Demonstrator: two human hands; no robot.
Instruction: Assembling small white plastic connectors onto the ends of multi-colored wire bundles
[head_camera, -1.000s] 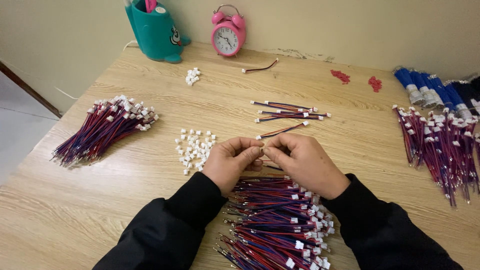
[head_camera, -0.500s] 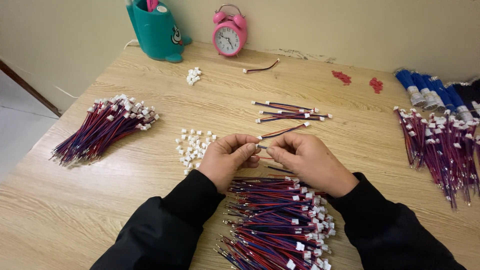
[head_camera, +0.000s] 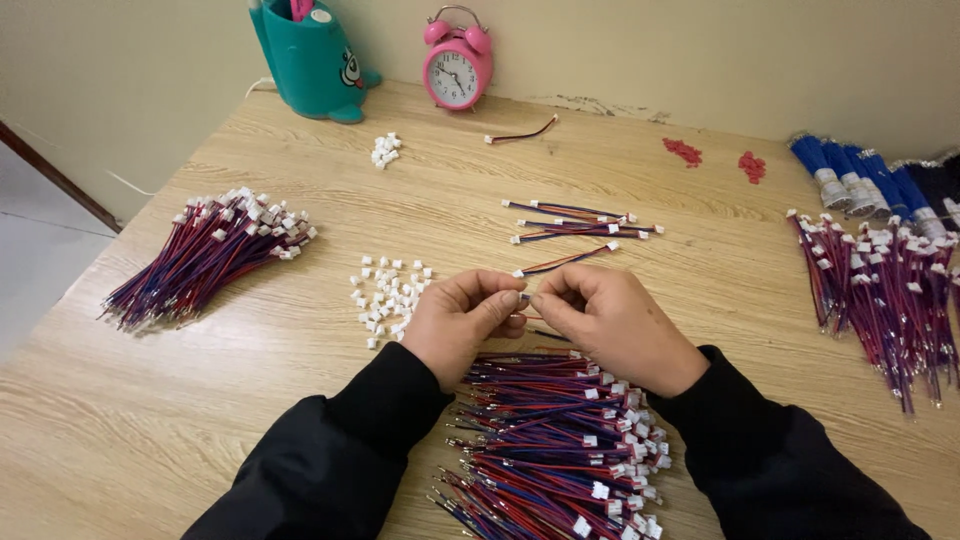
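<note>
Keeping both hands nearly where they were a second ago, only drawing the fingertips a touch closer above the near pile; pinching a small white plug (head_camera: 524, 297) with the left hand (head_camera: 460, 322), thumb curling over forefinger, and meeting it with the right hand (head_camera: 612, 325), pinching what looks like a thin wire end, too small to tell for sure; pointing, by that stillness, to fine fingertip work going on in place rather than any reaching or setting down; hovering over a loose heap of red and blue wires (head_camera: 560, 440), thin, flexible, plastic-coated, many tipped with blocky white plastic ends; lying just left of the left hand, a scatter of loose white plugs (head_camera: 390, 295), hard and square-edged; resting beyond the fingers, a few separate wires (head_camera: 580, 220) laid roughly parallel; sitting well apart at far left, a fanned bundle (head_camera: 205, 255) of the same wires, and at far right another bundle (head_camera: 880, 290) beside blue rolls (head_camera: 850, 175); standing at the back against the wall, a round pink alarm clock (head_camera: 456, 62) and a glossy teal holder (head_camera: 310, 60); showing throughout, a pale wood-grain table (head_camera: 150, 420), smooth and matte
</note>
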